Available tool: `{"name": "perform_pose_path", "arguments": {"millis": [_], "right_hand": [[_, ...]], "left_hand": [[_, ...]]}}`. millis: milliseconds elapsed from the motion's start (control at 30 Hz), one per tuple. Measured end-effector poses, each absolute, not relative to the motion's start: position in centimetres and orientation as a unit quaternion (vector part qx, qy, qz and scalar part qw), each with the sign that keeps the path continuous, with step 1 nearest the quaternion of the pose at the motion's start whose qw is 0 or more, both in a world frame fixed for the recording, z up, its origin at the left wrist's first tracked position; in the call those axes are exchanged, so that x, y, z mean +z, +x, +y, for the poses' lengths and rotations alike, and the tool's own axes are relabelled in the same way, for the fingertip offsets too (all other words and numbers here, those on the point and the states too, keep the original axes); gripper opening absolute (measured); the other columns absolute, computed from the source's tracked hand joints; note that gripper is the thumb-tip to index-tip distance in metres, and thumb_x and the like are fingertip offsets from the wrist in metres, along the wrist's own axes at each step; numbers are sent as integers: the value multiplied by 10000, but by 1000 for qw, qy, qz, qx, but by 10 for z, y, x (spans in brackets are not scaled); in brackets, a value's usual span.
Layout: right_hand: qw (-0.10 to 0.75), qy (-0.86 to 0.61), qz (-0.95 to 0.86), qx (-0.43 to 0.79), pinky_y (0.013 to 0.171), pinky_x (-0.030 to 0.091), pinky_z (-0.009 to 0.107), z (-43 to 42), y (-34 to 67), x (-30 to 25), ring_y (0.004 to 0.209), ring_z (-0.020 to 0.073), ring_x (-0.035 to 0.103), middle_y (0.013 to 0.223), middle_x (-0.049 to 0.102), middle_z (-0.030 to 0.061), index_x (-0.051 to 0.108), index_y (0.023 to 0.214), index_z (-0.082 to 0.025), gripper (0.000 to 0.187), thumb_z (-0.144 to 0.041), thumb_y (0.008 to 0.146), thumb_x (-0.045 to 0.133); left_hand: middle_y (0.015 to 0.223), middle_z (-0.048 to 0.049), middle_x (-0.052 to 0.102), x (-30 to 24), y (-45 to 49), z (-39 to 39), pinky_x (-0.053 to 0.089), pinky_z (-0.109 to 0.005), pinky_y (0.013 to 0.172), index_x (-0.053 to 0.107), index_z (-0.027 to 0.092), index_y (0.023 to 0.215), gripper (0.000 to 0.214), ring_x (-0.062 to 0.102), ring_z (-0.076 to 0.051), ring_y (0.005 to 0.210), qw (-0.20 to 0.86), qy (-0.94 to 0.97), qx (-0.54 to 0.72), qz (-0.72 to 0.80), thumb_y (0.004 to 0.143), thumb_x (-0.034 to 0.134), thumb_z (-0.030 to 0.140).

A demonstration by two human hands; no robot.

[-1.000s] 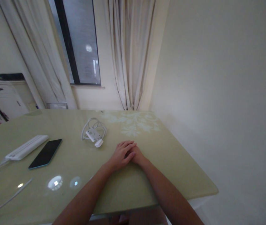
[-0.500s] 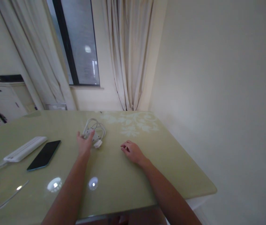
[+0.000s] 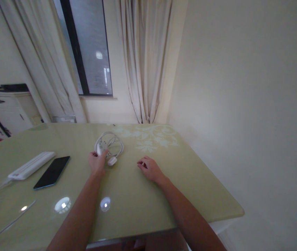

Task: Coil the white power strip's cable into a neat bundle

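My left hand [image 3: 96, 162] is closed on a white charger block [image 3: 100, 149] that lies on the glossy green table [image 3: 127, 195]. The charger's white cable [image 3: 116, 143] is coiled in a loop just beyond the hand, and a small white plug end [image 3: 112, 161] rests beside my thumb. To the right, my right hand [image 3: 148, 168] rests on the table top with its fingers loosely curled, holding nothing.
A black phone [image 3: 51, 172] lies face up to the left, beside a white power strip [image 3: 31, 165] with a cord trailing off the left edge. Curtains and a dark window stand behind the table. A wall runs along the table's right side.
My hands lay clasped together a second ago. The left hand then reached left and forward to the charger and has now closed on it, lifting its end; the right hand stayed put.
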State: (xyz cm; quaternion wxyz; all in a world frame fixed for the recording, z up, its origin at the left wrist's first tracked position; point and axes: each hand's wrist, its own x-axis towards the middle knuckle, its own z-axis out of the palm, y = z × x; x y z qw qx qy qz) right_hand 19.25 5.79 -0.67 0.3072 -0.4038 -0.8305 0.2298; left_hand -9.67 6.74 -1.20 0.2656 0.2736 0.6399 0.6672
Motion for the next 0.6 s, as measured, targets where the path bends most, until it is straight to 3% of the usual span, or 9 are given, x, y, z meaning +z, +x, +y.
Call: {"name": "perform_pose_path", "arguments": {"millis": [167,300,400,600], "right_hand": [[398,-431,-748,311,733,472,266,70,193,-13,749,134,633,913,718,59,764,1003,-180,148,-248,941,649],[456,-435,-627,457,624,465,252,79,195,-11,626,114,619,870,720,46,749,1028,-178,285,-429,949,640],[489,-362,-544,577,597,461,224,79,197,-4,639,100,617,914,728,42,755,1037,-193,407,-561,867,719],[559,-215,-401,693,619,473,172,72,201,8,640,65,563,824,712,-6,774,935,-201,295,-364,718,889]], "left_hand": [[1046,-41,697,3,-70,65,624,-254,714,503,207,967,299,719,-145,832,387,159,771,480,825,747,111],[1010,-80,737,13,-42,56,648,-263,712,625,147,1017,115,751,-170,815,501,191,736,413,912,664,125],[1002,-109,755,16,-20,48,654,-274,694,666,119,1080,144,755,-187,798,558,209,690,412,948,642,171],[983,-117,763,16,10,37,640,-258,689,670,97,1097,163,755,-176,758,597,228,641,425,973,614,187]]}}
